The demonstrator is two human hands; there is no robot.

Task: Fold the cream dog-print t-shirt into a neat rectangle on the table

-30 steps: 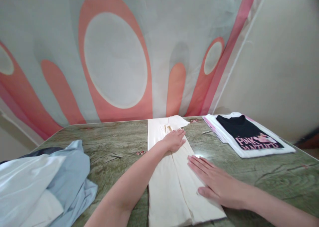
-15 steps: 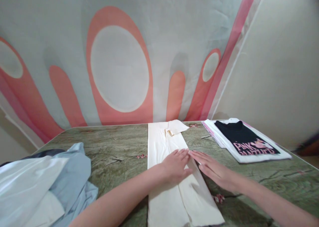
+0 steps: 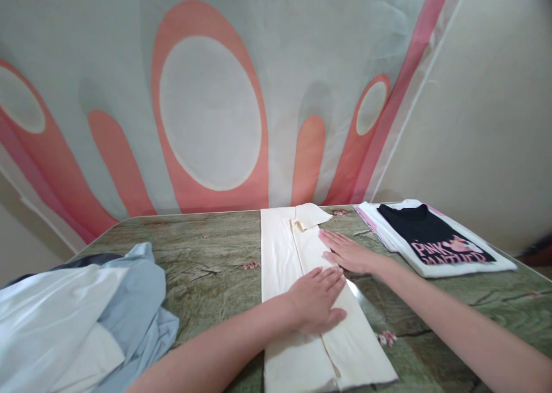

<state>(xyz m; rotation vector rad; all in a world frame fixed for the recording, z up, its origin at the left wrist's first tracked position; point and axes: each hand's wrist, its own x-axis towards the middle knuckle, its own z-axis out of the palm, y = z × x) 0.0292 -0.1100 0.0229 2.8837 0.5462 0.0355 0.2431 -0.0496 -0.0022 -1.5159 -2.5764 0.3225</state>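
A cream-coloured shirt lies on the table in a long narrow fold, its sides brought in and a short sleeve turned out at the far end. Flat on its middle rests my left hand, fingers stretched out. My right hand lies farther off, palm down across the shirt's right edge, fingers also stretched. Neither hand grips the cloth. Small creases show in the far half of the fabric.
A loose heap of white and light blue clothes lies at the left. To the right is a stack of folded shirts, a black one with pink lettering on top. The wood-patterned table meets a printed backdrop behind.
My right hand has moved away from me along the shirt's right edge, parting from my left hand. The left hand stays on the middle of the shirt. The view has shifted slightly.
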